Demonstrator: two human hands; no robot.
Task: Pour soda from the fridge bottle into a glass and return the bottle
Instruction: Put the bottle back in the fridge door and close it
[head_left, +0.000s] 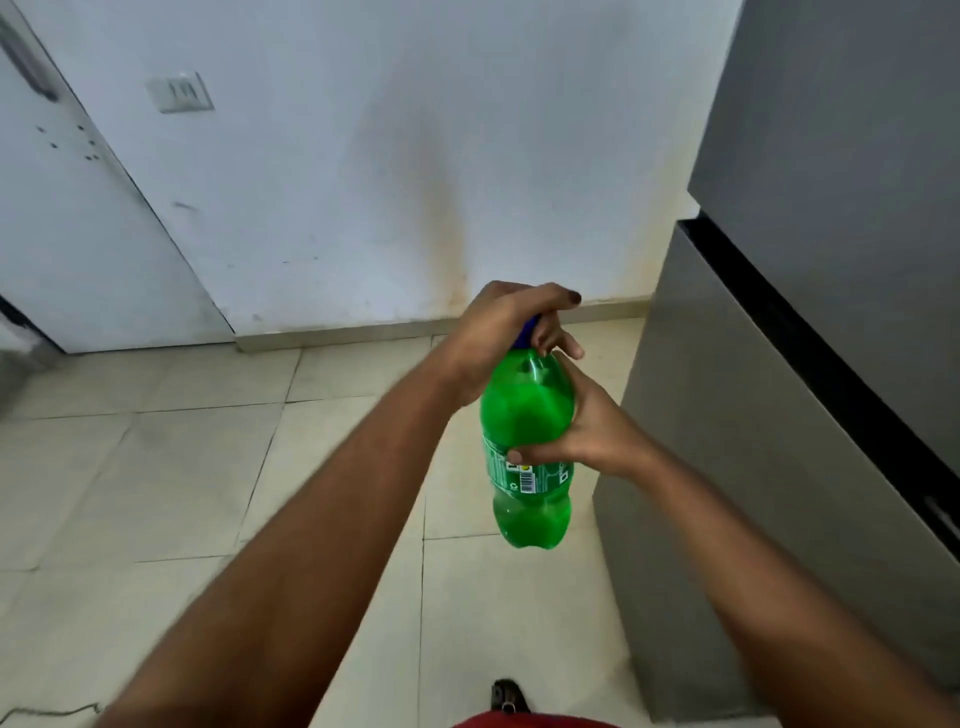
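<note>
Head view is looking down at a green plastic soda bottle (527, 447) being held upright in mid-air at centre frame, well above the pale beige tiled floor (156, 467). The right hand (592, 431) is wrapping around the bottle's middle from the right, fingers curling across the label. The left hand (498, 332) is coming in from the left and closing over the blue screw cap (527, 332), fingers curled around it. Along the right edge of the frame, the grey metal fridge (805, 312) is standing with its doors closed, its near corner just beside the right forearm. To the left, the floor is lying open across the whole lower left of the frame. Beyond, the stained white wall (337, 182) is meeting the floor at a beige skirting, with a white door (78, 234) at upper left.
</note>
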